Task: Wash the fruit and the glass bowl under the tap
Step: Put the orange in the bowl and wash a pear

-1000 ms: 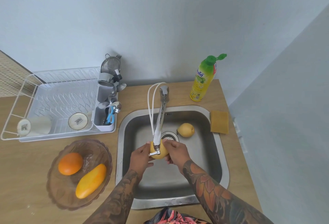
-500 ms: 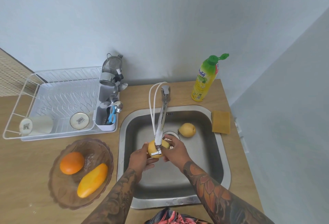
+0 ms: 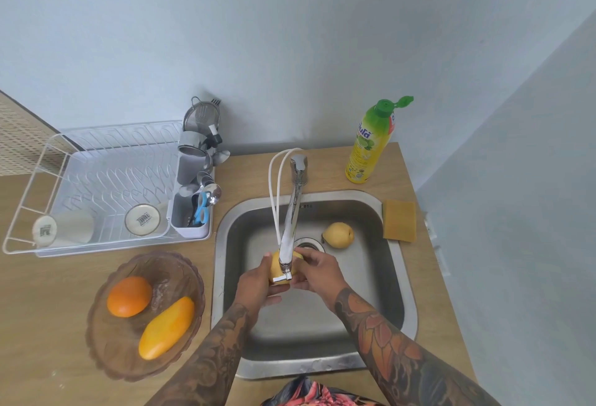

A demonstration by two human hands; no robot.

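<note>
Over sink [image 3: 392,280], both hands cup yellow fruit [image 3: 276,266].
</note>
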